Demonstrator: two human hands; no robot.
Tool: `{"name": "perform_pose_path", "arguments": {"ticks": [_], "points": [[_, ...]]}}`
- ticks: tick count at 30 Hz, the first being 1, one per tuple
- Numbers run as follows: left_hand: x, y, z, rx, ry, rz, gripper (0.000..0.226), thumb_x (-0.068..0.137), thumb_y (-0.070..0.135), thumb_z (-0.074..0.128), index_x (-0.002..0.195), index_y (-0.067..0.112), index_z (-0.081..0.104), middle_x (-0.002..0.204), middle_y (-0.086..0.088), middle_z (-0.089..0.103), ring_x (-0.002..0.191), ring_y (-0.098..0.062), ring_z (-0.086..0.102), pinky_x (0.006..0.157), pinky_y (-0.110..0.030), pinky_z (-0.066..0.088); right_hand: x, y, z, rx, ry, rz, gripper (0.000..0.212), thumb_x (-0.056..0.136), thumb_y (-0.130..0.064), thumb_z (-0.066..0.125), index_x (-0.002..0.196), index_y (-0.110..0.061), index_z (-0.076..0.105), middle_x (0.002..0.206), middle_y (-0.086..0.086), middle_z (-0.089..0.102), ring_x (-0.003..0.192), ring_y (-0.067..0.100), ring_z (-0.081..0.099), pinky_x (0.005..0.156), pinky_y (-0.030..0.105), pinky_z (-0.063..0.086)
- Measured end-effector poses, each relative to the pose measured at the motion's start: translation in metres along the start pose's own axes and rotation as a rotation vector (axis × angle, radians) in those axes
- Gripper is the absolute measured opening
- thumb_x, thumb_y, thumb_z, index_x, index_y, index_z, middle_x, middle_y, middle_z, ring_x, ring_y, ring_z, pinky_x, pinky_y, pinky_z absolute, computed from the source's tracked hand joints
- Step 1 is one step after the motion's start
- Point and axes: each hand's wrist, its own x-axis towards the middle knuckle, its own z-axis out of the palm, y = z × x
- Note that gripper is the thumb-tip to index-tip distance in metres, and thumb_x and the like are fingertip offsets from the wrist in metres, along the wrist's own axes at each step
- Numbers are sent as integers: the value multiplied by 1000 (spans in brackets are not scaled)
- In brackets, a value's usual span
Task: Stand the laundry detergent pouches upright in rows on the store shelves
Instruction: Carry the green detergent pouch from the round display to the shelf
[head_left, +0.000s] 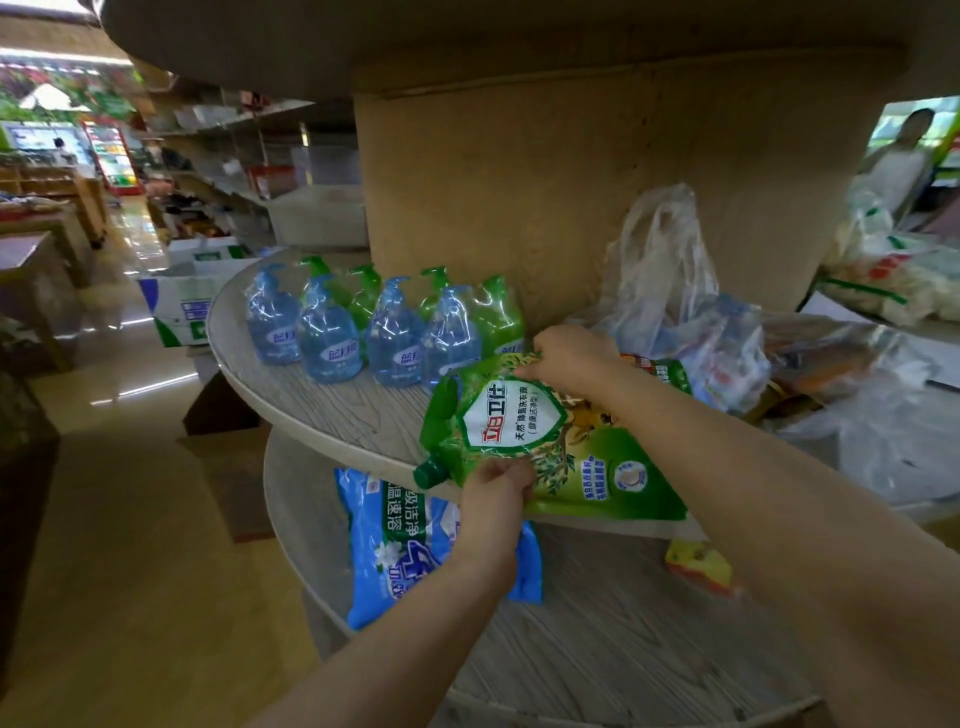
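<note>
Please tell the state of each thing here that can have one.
Green pouch: sideways, cap on, held by both hands.
Left hand: grips the pouch's lower edge.
Right hand: grips its upper edge.
Pump bottles: upright, in rows.
Blue bag: sideways on lower shelf.

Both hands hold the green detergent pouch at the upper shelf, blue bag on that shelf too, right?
No: the head view shows the blue bag on the lower shelf. Left hand and right hand do hold the green detergent pouch at the upper shelf.
</note>
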Motion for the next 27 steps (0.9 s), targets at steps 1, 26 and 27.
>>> {"name": "perform_pose_path", "arguments": {"ticks": [1, 26, 27], "points": [[0, -1, 0, -8, 0, 13, 20, 85, 2, 53, 68, 11, 49, 73, -11, 46, 80, -22, 44, 74, -34, 33, -6, 2, -4, 13, 32, 1, 40, 86, -53, 52, 88, -14, 57, 89, 7, 55, 100, 26, 57, 71, 30, 37], [-28, 34, -70, -274, -25, 290, 22, 84, 16, 65, 106, 17, 60, 101, -4, 71, 78, -11, 71, 69, -27, 59, -107, -58, -41, 1259, 471, 6, 30, 89, -27, 59, 63, -18, 46, 58, -3, 46, 46, 3, 44, 50, 21, 36], [-35, 39, -77, -253, 7, 321, 26, 84, 17, 65, 110, 14, 60, 105, -8, 71, 84, -16, 70, 75, -29, 59, -110, -61, -40, 1358, 353, -39, 16, 88, -28, 59, 77, -17, 54, 70, -3, 58, 53, 2, 54, 55, 21, 45]]}}
